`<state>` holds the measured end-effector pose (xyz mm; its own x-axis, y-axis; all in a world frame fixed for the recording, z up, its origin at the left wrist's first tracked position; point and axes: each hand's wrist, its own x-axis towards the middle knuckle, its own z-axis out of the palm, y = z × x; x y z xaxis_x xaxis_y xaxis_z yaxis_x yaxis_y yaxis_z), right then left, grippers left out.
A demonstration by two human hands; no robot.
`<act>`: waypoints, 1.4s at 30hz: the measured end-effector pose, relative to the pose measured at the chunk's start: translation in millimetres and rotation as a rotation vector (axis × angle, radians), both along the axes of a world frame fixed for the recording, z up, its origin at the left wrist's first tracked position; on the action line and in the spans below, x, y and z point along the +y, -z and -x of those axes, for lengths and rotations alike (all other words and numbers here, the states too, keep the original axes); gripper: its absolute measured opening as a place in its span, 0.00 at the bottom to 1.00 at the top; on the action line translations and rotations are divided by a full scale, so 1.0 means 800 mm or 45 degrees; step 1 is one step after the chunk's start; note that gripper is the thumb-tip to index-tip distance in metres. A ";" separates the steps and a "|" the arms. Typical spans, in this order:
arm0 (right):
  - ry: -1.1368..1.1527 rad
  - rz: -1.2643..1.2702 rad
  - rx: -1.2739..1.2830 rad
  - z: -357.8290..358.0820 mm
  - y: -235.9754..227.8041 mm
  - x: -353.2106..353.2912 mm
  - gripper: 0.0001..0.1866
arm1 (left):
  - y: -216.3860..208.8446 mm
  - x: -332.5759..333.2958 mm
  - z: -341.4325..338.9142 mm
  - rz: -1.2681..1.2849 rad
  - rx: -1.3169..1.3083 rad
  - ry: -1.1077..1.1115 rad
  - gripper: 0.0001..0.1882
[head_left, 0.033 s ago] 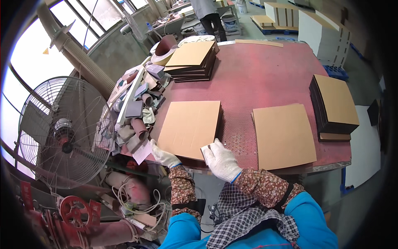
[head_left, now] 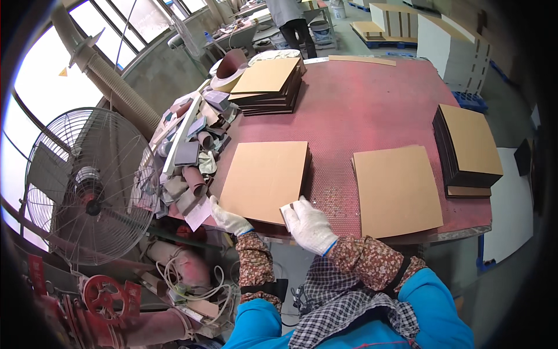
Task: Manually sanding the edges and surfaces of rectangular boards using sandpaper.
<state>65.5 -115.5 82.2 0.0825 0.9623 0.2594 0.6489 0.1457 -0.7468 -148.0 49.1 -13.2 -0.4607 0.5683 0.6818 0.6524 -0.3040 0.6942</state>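
A stack of dark-edged square panels with a tan cardboard-coloured top (head_left: 264,177) lies at the table's near edge in front of me. My left hand (head_left: 231,220), in a white glove, rests against the stack's near left corner with the fingers stretched along its edge. At the near right corner, my gloved right hand (head_left: 310,227) is closed on a small flat pale pad (head_left: 287,213). The pad meets the stack's side edge; its underside is hidden. To the right lies another tan panel (head_left: 398,189), nearly flush with the table edge.
The red table (head_left: 360,99) also bears a panel stack (head_left: 264,78) at far left and another stack (head_left: 468,142) at right. Abrasive rolls, blocks and scraps (head_left: 195,145) crowd its left side. A caged fan (head_left: 90,186) stands left. A person (head_left: 290,23) stands beyond the table.
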 end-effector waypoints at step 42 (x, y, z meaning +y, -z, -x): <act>-0.380 0.033 -0.374 -0.183 -0.248 -0.246 0.07 | -0.033 -0.193 -0.335 0.919 -0.794 1.796 0.32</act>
<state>211.5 -312.1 280.5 -0.2747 0.9393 0.2053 0.7669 0.3429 -0.5425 119.9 -105.2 12.9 0.5569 0.8293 0.0454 -0.2321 0.1029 0.9672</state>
